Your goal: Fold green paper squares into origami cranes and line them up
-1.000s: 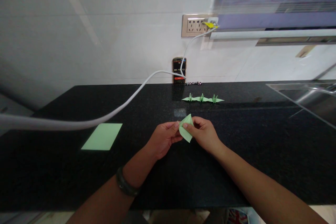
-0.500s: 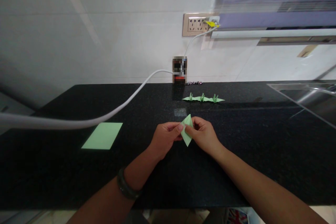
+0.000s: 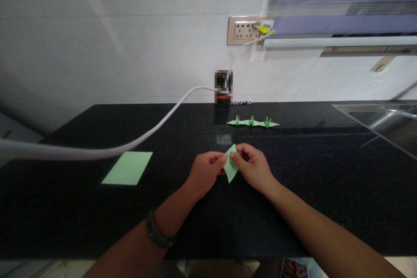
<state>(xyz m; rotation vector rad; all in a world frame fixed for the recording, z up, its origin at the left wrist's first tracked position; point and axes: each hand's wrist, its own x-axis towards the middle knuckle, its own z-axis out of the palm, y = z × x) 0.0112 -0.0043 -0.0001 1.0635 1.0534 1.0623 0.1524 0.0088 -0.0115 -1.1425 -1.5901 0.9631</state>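
Note:
A pale green folded paper, roughly diamond-shaped, is held between my two hands above the dark counter. My left hand pinches its left edge, thumb on the near face and fingers behind. On the other side, my right hand grips the right edge with its thumb pressed on the paper's upper part. Beyond the hands, three green paper cranes stand in a row, touching at their wing tips. A flat sheet of green paper lies to the left of my left hand.
A white cable crosses the left foreground to a blurred-out object by the wall. A beaded string lies beside that object. At the right is a metal sink. Above, a wall socket holds a plug.
The folded paper has tilted slightly, its lower tip shifting left. My right hand has moved a little along its upper edge. Both hands still grip it.

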